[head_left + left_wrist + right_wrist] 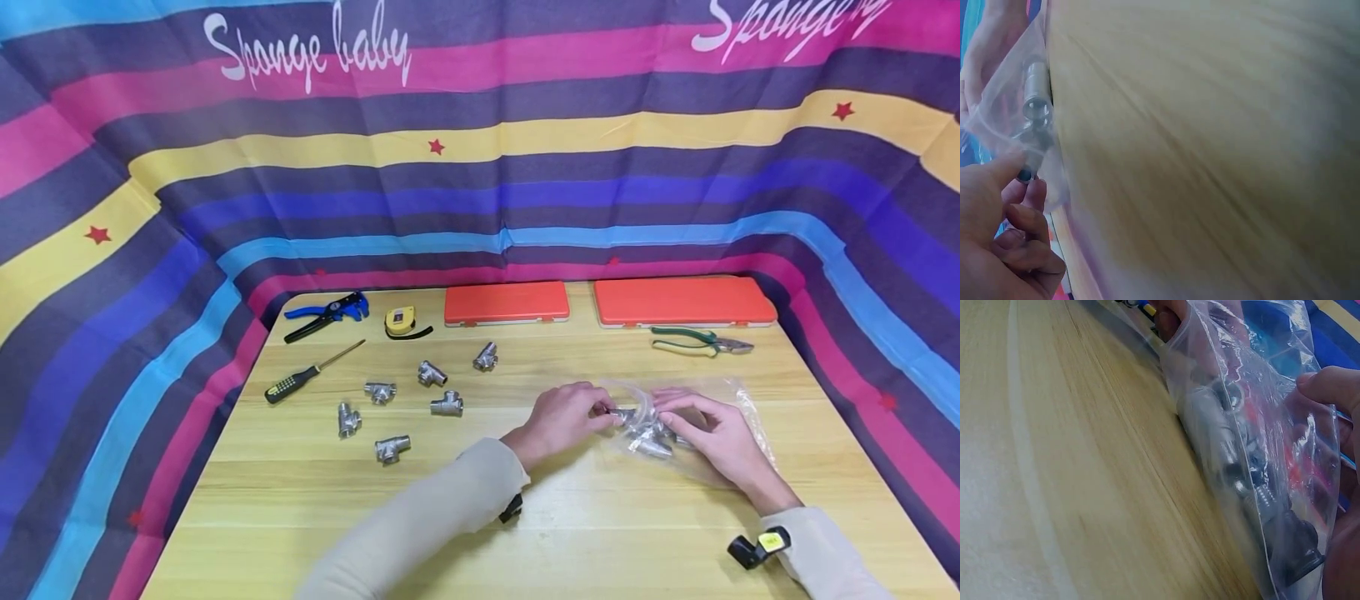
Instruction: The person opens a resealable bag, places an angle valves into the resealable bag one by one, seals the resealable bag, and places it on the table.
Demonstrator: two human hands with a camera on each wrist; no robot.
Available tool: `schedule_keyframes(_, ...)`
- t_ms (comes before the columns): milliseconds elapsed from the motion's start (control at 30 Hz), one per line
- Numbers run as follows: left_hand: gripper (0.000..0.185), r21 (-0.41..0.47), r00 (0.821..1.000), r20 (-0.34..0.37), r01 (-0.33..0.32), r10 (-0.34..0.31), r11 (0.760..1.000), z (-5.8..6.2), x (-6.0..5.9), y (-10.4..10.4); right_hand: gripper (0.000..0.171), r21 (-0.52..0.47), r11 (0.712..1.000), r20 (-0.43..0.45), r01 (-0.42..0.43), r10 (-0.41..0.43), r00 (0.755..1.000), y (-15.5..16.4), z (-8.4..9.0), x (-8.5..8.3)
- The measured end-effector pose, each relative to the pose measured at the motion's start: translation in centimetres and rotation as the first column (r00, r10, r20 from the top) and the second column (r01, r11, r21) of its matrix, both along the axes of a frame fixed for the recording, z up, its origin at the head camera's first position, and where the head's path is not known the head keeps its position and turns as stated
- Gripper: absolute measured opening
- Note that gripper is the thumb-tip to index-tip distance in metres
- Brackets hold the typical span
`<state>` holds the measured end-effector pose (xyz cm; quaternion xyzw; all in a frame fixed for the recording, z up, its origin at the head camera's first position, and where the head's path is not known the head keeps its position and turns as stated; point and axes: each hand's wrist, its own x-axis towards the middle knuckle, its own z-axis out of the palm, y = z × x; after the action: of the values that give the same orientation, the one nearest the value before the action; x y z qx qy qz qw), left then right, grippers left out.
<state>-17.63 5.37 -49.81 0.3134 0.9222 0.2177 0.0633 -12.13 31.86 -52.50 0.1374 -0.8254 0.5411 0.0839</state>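
On the wooden surface (600, 533), a clear plastic bag (1275, 419) with metal fittings (1210, 425) inside is placed right of centre, nearer the far edge than the near edge. A metal fitting (621, 412) is pinched by the thumb and fingertips of the left hand (562, 421) at the bag's left side; whether it is wholly within the film cannot be told. The bag is grasped on its right side by the right hand (708, 425), its film being held between thumb and fingers.

Six loose metal tee fittings (447, 404) are scattered left of centre, apart from one another, between the left hand and the screwdriver (296, 384). The latter is laid near the left edge, tip pointed toward the far edge. Blue-and-black wire strippers (333, 312) are set in the far left corner, with a yellow tape measure (401, 320) to their right. A smaller red case (507, 302) is positioned at the middle of the far edge, a longer red case (686, 300) toward the far right corner. Pliers (716, 340) with green-and-cream handles are laid just in front of the longer case. The surface is backed by a striped cloth (465, 200).
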Motion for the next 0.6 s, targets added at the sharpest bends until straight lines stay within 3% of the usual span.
schedule_keyframes(167,0.026,0.019,0.998,0.064,0.027,-0.029,0.999,-0.1,0.3,0.7,0.018,-0.024,0.999,-0.026,-0.021,0.02,0.999,-0.1,0.2,0.1)
schedule_keyframes(333,0.027,0.122,0.984,0.168,0.042,-0.062,0.992,0.2,-0.5,-1.2,0.019,-0.026,1.0,-0.033,-0.018,0.017,0.999,-0.3,0.3,0.0)
schedule_keyframes(467,0.023,0.21,0.975,0.224,-0.064,0.016,0.976,1.0,-2.5,-4.9,0.018,-0.021,1.0,-0.029,-0.012,0.012,1.0,-0.3,0.4,0.1)
schedule_keyframes(600,0.021,0.181,0.975,0.14,-0.195,0.171,0.964,1.8,-5.4,-9.6,0.017,-0.027,1.0,-0.023,-0.013,0.013,1.0,-0.3,0.6,0.1)
